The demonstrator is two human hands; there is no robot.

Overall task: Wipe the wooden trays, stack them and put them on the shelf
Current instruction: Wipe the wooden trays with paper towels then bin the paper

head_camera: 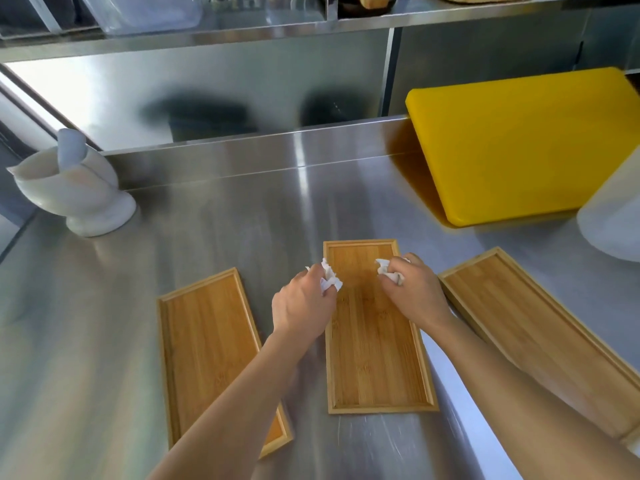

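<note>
arms: two, forearms bare | sleeves: none in view | hands (304, 303): bare, ungloved

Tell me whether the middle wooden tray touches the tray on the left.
Apart. The head view shows a strip of bare steel counter between the middle tray and the left tray along their whole length, partly crossed by the left forearm.
</note>
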